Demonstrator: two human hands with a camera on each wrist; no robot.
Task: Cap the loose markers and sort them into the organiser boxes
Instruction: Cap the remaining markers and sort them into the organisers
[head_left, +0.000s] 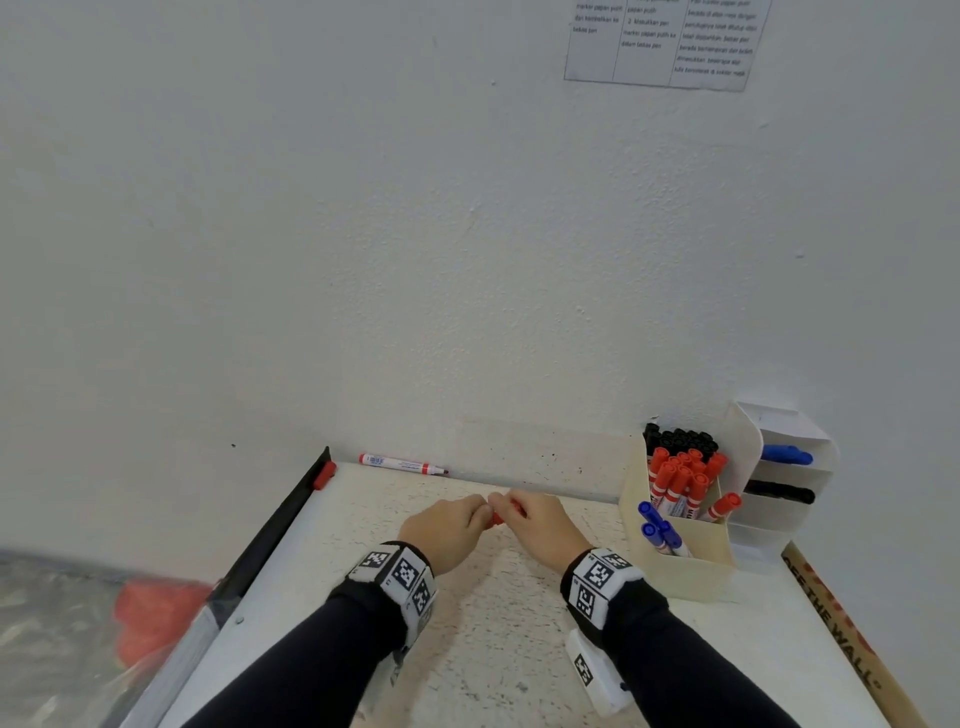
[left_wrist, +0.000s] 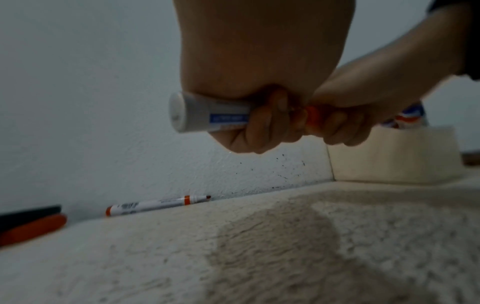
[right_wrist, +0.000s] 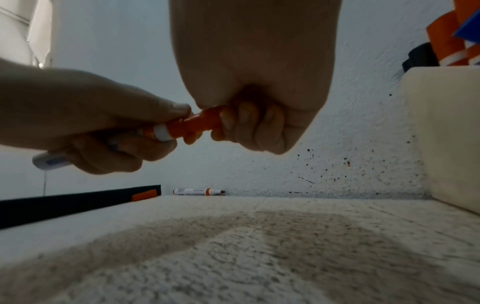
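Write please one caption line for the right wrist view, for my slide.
Right hand presses a red cap onto the marker held by the left hand.

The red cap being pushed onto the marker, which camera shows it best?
The right wrist view: the red cap shows almost whole between the right hand and left hand, seated against the marker's white band. The left wrist view shows only a sliver between fingers; the head view just a red speck.
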